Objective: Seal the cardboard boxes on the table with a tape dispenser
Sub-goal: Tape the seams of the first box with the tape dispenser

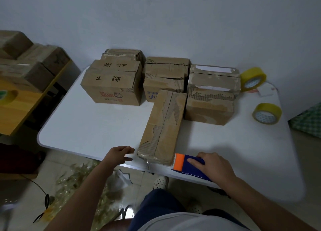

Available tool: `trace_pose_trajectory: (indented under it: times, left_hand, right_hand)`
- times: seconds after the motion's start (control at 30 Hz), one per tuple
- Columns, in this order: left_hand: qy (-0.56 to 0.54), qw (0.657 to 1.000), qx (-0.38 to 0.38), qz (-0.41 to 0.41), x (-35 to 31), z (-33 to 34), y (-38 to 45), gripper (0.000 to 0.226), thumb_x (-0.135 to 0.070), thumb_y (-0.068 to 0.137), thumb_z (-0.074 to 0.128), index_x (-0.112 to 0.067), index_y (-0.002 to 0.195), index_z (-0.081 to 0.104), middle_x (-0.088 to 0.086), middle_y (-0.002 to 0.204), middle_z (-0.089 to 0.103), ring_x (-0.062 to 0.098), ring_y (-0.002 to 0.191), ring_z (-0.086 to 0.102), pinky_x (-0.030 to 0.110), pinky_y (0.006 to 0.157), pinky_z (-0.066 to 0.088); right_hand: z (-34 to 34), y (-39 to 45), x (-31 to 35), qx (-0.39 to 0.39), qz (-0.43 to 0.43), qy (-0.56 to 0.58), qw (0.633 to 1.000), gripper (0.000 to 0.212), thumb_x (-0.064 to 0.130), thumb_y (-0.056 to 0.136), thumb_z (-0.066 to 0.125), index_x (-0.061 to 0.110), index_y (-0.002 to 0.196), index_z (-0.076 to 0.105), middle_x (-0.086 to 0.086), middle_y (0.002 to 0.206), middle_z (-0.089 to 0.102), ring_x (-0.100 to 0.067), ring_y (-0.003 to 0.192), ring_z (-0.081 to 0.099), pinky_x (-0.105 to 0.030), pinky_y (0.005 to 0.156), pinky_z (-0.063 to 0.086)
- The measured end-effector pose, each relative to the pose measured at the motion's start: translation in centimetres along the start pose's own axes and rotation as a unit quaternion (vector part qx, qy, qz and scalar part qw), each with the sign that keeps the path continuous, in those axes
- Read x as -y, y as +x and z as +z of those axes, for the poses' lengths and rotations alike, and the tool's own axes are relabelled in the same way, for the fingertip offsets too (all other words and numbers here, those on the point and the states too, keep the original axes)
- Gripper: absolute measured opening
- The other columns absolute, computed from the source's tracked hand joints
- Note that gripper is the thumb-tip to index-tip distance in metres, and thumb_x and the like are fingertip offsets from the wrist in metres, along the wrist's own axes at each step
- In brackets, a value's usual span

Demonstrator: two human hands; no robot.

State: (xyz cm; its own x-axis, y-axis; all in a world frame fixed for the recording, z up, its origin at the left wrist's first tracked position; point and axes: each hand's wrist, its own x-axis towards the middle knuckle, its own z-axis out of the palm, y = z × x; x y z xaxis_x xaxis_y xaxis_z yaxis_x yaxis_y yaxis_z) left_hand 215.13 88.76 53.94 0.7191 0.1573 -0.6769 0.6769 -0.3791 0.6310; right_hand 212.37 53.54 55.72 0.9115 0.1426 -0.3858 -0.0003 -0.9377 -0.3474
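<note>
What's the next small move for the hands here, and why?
Probably bring the left hand onto the near end of the long box to steady it. That hand hovers open just beside the box, not touching. The right hand grips the tape dispenser, whose orange end sits at the box's near corner, so taping looks about to start.

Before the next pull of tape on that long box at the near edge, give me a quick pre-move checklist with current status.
1. Right hand grips the tape dispenser: ok.
2. Dispenser's orange head against the near end of the long box: ok, it sits right at that end.
3. Left hand steadying the box: not ok, it is open beside the box, not touching.
4. Box fully on the white table: cannot tell, its near end lies at the table edge.
5. Top flaps closed along the centre seam: ok.
6. Spare tape rolls within view: ok, two at the table's right side.
</note>
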Motion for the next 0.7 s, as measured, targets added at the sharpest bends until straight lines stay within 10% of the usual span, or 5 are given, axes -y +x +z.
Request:
trace_pose_trajectory:
  times: [0.1,0.17,0.3,0.43,0.7]
  left_hand:
    - [0.025,0.998,-0.055,-0.035,0.0,0.3,-0.2,0.046,-0.027,0.105,0.043,-0.006,0.146,0.041,0.018,0.144,0.049,0.035,0.123,0.056,0.045,0.099,0.049]
    - [0.179,0.967,-0.163,0.079,0.0,0.8,-0.6,0.052,-0.028,0.106,0.039,-0.007,0.153,0.029,0.016,0.157,0.033,0.033,0.139,0.041,0.046,0.114,0.035]
    - [0.391,0.814,-0.112,0.415,-2.4,4.8,-1.5,0.053,-0.033,0.107,0.029,-0.027,0.158,0.014,-0.004,0.166,0.008,0.016,0.152,0.007,0.043,0.123,0.011]
    - [0.574,0.681,-0.021,0.455,-3.5,7.5,0.3,0.056,-0.052,0.105,0.011,-0.037,0.156,-0.005,-0.009,0.164,-0.014,0.019,0.151,-0.018,0.044,0.122,-0.011]
    - [0.590,0.685,-0.026,0.426,-2.7,7.6,1.3,0.058,-0.059,0.100,-0.004,-0.040,0.154,-0.013,-0.011,0.164,-0.012,0.017,0.150,-0.019,0.048,0.122,-0.005]
  right_hand:
    - [-0.1,-0.1,-0.2,-0.001,0.001,0.000,1.000,0.053,0.072,0.088,0.040,0.030,0.111,0.062,0.009,0.095,0.067,-0.002,0.071,0.052,-0.014,0.052,0.031]
    - [-0.1,-0.1,-0.4,0.000,0.000,0.006,1.000,0.053,0.072,0.088,0.040,0.030,0.111,0.063,0.009,0.095,0.067,-0.002,0.072,0.053,-0.013,0.053,0.031]
    - [0.0,-0.1,-0.3,0.005,-0.005,0.017,1.000,0.053,0.071,0.088,0.040,0.029,0.112,0.063,0.009,0.096,0.068,-0.002,0.075,0.056,-0.013,0.054,0.033]
    - [-0.3,-0.1,-0.8,0.009,-0.012,0.019,1.000,0.056,0.074,0.086,0.037,0.031,0.111,0.063,0.008,0.094,0.068,-0.004,0.074,0.058,-0.016,0.056,0.037]
    - [-0.3,-1.2,-2.5,-0.025,-0.048,0.038,0.998,0.076,0.085,0.074,0.018,0.036,0.113,0.062,0.007,0.092,0.071,-0.005,0.073,0.062,-0.022,0.063,0.051]
